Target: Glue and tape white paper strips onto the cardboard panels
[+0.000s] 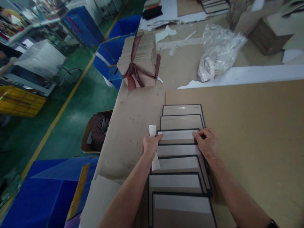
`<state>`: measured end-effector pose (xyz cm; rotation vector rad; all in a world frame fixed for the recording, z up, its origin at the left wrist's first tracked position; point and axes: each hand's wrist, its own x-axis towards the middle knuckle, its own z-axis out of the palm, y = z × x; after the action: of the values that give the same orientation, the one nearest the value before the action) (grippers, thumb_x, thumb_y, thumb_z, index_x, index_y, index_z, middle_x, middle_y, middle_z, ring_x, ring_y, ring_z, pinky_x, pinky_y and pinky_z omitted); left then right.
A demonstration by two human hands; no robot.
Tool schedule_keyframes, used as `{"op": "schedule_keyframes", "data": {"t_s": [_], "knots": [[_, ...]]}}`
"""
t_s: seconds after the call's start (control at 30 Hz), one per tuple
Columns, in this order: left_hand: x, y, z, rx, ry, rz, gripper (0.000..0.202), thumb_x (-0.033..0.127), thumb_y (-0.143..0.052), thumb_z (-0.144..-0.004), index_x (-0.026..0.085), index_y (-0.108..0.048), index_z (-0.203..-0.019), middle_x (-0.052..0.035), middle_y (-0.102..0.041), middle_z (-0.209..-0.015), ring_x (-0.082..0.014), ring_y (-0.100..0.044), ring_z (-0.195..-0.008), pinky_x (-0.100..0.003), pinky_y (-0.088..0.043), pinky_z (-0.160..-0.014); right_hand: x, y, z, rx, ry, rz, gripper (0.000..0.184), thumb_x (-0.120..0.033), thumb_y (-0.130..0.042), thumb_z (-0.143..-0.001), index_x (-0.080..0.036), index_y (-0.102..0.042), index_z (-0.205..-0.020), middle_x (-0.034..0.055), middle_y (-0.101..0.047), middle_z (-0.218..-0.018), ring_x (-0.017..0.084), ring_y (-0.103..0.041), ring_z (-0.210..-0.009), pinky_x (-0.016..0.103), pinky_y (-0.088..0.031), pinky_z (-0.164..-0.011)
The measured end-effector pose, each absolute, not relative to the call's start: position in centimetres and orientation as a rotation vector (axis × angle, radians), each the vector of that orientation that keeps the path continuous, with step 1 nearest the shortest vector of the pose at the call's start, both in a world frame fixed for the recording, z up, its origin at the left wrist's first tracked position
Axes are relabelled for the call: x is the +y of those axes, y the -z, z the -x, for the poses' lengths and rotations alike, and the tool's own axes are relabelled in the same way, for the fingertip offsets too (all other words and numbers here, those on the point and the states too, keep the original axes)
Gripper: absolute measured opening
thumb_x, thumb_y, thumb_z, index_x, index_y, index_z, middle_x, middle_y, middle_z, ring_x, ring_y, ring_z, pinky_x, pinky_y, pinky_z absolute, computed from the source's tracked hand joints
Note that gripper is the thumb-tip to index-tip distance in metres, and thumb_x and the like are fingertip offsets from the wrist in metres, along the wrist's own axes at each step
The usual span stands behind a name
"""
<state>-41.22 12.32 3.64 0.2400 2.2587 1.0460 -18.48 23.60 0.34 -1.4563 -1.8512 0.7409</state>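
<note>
A row of several overlapping flat card panels (181, 158) with black borders and pale strips runs away from me on the brown table (249, 126). My left hand (150, 145) rests at the left edge of one panel, fingers closed on a white paper strip (154, 148) that hangs down past my wrist. At the same panel's right edge my right hand (207, 142) has its fingers curled and pinching the pale strip's end (195, 134).
A bundle of brown card tied with maroon ribbon (140, 61) sits at the table's far left. A crumpled clear plastic bag (218, 50) lies behind. Blue bins (116, 53) and a carton of scraps (97, 129) stand on the green floor at left.
</note>
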Motion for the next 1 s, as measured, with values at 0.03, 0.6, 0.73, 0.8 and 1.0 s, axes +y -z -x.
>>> {"op": "schedule_keyframes", "data": {"t_s": [0.03,0.6,0.73,0.8,1.0], "knots": [[12.3,-3.6,41.2,2.257,-1.044,-0.24,0.025,0.032,-0.08,-0.058,0.015,-0.067,-0.072,0.0024,-0.06,-0.058,-0.0129,-0.054,-0.054,-0.025,-0.039,-0.053,23.6,-0.4,18.5,-1.856,-0.74,1.461,0.029,-0.046,-0.065,-0.077,-0.022,-0.057,-0.062,0.0055,-0.059,-0.081,0.025,-0.054,-0.086,0.039,-0.043,-0.083],[12.5,-3.9,41.0,2.257,-1.056,-0.207,0.026,0.031,-0.081,-0.058,0.014,-0.068,-0.073,0.0032,-0.058,-0.053,-0.0125,-0.053,-0.05,-0.024,-0.04,-0.052,24.9,-1.4,18.9,-1.869,-0.908,1.669,0.026,-0.041,-0.068,-0.068,-0.022,-0.054,-0.056,0.0025,-0.055,-0.077,0.02,-0.053,-0.074,0.036,-0.043,-0.075],[12.5,-4.1,40.9,2.217,-1.084,-0.185,0.027,0.03,-0.081,-0.059,0.014,-0.068,-0.075,0.003,-0.059,-0.056,-0.012,-0.054,-0.05,-0.024,-0.041,-0.051,25.3,-1.8,18.8,-1.882,-0.957,1.708,0.026,-0.039,-0.069,-0.067,-0.022,-0.054,-0.054,0.0015,-0.054,-0.075,0.02,-0.054,-0.074,0.035,-0.042,-0.074],[12.5,-4.3,40.9,2.207,-1.085,-0.182,0.026,0.029,-0.081,-0.058,0.013,-0.068,-0.074,0.0025,-0.06,-0.057,-0.0119,-0.055,-0.05,-0.024,-0.042,-0.051,25.4,-1.9,18.9,-1.879,-0.971,1.715,0.026,-0.038,-0.069,-0.066,-0.022,-0.053,-0.053,0.0015,-0.054,-0.076,0.02,-0.054,-0.074,0.035,-0.043,-0.075],[12.5,-4.6,40.9,2.205,-1.071,-0.193,0.028,0.031,-0.082,-0.057,0.013,-0.068,-0.074,0.0016,-0.061,-0.057,-0.0119,-0.055,-0.051,-0.023,-0.041,-0.05,25.6,-2.4,19.0,-1.889,-0.984,1.754,0.025,-0.036,-0.069,-0.066,-0.023,-0.053,-0.052,0.0013,-0.054,-0.075,0.019,-0.053,-0.072,0.035,-0.043,-0.074]]}}
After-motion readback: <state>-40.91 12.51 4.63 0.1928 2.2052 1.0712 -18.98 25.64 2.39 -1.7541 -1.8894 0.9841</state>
